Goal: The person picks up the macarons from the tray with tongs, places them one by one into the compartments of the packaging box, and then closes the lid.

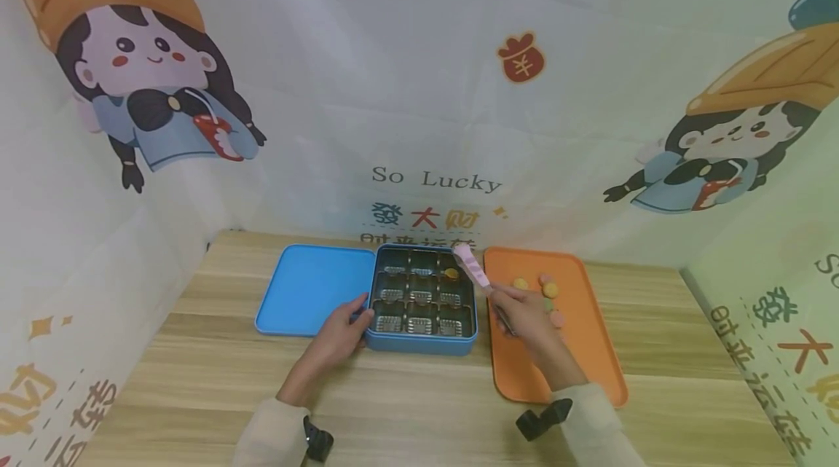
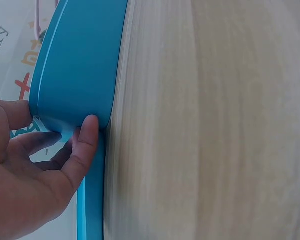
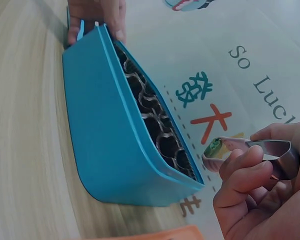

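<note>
Tin: blue tin box [image 1: 421, 342] stands open on the wooden table [image 1: 406, 409], its nine metal cups facing up, so each cup can be reached from above.
Lid: blue lid [image 1: 308, 288] lies flat just left of the tin, out of the way.
Left hand: left hand [image 1: 341, 332] curls thumb and fingers around the tin's near left corner; this grip keeps the tin from sliding.
Right hand: right hand [image 1: 524, 314] pinches pink-handled tweezers [image 1: 473, 267], whose tip hangs over the top right cup.
Piece in tweezers: in the right wrist view a small greenish piece [image 3: 213, 147] seems to sit at the tip, though it is blurred.
Filled cup: one orange candy [image 1: 451, 274] already lies in the top right cup.
Tray: orange tray [image 1: 577, 372] touches the tin's right side, so the loose round candies [image 1: 549, 290] stay near the working hand.
</note>
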A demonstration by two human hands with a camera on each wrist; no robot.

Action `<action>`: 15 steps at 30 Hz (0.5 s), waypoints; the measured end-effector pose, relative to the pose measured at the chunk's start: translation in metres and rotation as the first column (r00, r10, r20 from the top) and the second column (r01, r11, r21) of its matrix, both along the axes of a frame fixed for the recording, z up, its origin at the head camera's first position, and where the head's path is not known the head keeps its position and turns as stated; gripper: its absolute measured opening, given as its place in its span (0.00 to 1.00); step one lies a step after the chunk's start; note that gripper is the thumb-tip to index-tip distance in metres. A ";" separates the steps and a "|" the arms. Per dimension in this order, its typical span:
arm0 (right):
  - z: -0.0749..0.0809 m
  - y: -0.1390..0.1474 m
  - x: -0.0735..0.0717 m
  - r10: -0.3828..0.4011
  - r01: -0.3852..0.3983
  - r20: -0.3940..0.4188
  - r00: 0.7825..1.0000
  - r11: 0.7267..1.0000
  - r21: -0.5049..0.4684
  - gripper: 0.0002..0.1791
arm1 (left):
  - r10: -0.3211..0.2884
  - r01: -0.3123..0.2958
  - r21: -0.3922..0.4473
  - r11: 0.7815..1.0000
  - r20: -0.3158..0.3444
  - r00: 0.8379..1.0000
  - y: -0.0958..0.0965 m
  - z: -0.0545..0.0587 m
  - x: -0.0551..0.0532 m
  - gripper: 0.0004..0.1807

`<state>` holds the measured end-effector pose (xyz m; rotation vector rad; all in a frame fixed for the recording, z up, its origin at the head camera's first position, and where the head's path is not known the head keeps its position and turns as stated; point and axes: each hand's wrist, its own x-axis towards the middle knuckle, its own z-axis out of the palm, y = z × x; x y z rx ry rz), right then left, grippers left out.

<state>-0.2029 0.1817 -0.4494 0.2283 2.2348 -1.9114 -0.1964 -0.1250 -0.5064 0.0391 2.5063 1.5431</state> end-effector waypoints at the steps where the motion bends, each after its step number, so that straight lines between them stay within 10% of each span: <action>1: -0.001 -0.002 -0.001 0.001 -0.001 0.003 1.000 1.000 -0.004 0.24 | 0.000 0.000 -0.001 1.000 -0.001 1.000 0.000 0.000 0.000 0.30; 15: -0.013 -0.026 -0.004 -0.033 0.035 -0.035 0.999 0.998 0.061 0.22 | 0.003 -0.003 -0.002 1.000 0.002 1.000 0.000 0.000 0.000 0.30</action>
